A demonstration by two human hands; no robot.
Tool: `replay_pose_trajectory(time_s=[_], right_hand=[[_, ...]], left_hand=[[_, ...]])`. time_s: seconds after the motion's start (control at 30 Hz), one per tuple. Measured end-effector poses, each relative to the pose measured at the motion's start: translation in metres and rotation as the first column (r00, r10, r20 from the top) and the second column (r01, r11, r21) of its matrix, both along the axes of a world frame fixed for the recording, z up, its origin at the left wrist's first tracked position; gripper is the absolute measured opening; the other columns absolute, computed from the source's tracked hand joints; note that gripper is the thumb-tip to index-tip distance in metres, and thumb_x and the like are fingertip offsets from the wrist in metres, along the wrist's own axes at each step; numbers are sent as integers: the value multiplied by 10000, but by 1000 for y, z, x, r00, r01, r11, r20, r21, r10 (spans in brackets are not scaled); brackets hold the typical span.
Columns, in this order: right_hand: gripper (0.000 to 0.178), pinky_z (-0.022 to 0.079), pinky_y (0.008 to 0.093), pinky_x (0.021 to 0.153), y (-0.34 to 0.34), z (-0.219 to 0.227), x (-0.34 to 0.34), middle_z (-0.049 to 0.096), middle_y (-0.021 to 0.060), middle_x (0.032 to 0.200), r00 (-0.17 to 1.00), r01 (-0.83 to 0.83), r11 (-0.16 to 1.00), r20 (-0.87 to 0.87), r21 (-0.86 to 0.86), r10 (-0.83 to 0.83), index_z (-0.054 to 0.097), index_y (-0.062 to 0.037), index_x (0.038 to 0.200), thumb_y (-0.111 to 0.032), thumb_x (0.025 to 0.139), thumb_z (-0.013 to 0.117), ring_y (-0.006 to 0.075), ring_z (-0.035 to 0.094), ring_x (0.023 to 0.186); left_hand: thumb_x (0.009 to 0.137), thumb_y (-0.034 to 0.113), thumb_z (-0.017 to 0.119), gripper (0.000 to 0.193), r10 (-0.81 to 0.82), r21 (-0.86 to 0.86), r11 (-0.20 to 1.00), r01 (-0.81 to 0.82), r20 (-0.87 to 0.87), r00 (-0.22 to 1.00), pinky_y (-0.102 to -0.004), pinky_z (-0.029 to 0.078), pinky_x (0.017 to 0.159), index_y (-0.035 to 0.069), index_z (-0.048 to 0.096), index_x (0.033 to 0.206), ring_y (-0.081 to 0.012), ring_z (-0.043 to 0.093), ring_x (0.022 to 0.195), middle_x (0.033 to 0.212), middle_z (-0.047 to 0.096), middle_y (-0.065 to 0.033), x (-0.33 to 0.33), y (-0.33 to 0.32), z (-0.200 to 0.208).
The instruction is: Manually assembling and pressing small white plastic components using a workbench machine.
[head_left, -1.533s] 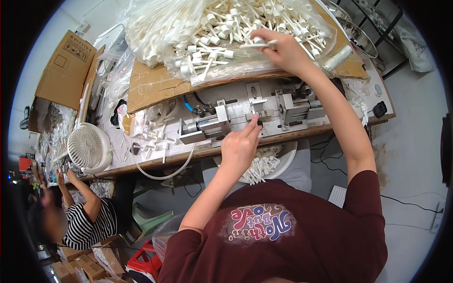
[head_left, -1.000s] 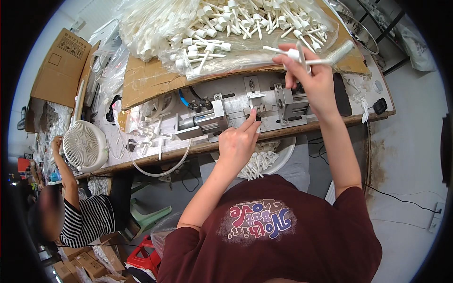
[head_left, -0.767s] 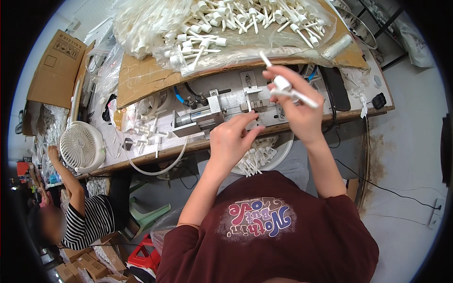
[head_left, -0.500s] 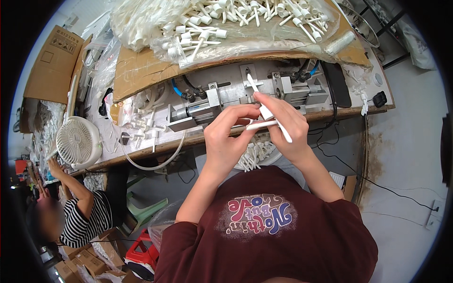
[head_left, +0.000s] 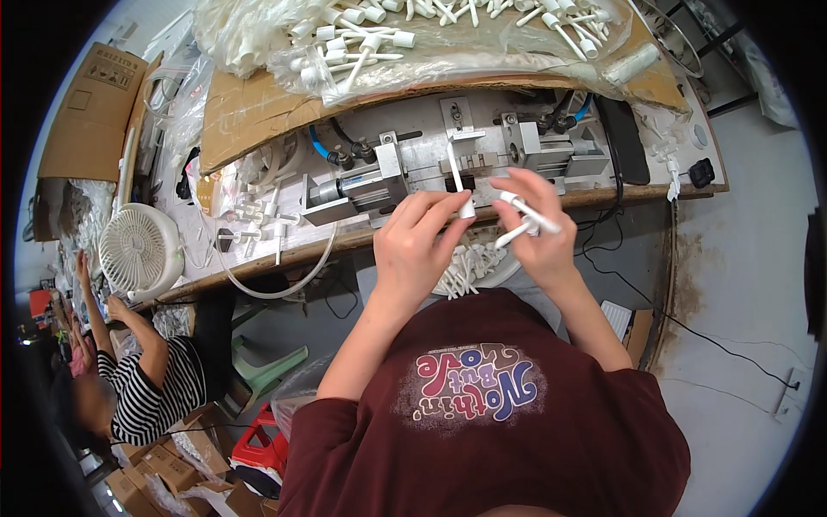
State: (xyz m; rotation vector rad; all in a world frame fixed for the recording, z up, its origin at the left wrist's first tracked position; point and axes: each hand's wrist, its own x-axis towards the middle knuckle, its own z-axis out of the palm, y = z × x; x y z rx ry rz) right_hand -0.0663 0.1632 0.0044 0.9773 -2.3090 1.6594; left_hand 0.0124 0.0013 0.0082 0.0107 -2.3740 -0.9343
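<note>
My left hand [head_left: 412, 237] pinches a white plastic stick with a capped end [head_left: 456, 168] by its wide end, the thin end pointing away from me over the metal fixture [head_left: 431, 178]. In my right hand [head_left: 549, 250], close beside it, are white stick-shaped plastic pieces [head_left: 541, 221], held between bent fingers; the fingers partly cover them. Both hands hover over the bench's front edge. Below them, near my lap, a white basin [head_left: 514, 274] holds several similar white pieces [head_left: 463, 269].
Metal cylinder units with blue hoses stand left [head_left: 366, 183] and right [head_left: 560, 155] on the bench. Cardboard [head_left: 250, 129] behind carries a plastic bag of white pieces [head_left: 370, 52]. A white fan [head_left: 140, 252] stands left, near a co-worker in a striped shirt [head_left: 162, 388].
My hands have moved apart. The left now holds one stick by its wide end; the right has drawn away to the right with other white pieces. The co-worker's arms have shifted.
</note>
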Motion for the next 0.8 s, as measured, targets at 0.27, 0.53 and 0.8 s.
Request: replay_pose_trajectory(time_s=[0.27,0.53,0.8], right_hand=[[500,442,171,602,13,1,5,686,22,730,854,16,962,505,-273,129,451,-27,1218,-89,853,788,18,568,662],[501,363,153,536,16,15,3,613,-30,653,754,37,947,631,-321,184,474,-36,1233,-59,843,787,7,505,567],[489,351,162,525,13,5,2,624,-27,654,756,-17,951,619,-308,214,503,-30,1185,-33,804,810,-5,522,591]], left_hand=[[761,105,756,276,56,-386,922,-32,51,997,-293,502,614,56,735,1032,-178,642,676,1213,696,-34,-10,5,-21],[768,112,742,239,35,-355,935,1,97,995,-291,478,593,41,734,996,-161,668,629,1173,711,-72,-13,2,-11],[684,176,852,369,-127,9,992,127,107,986,-288,529,603,87,731,1021,-188,670,656,1002,730,-33,-6,3,6]])
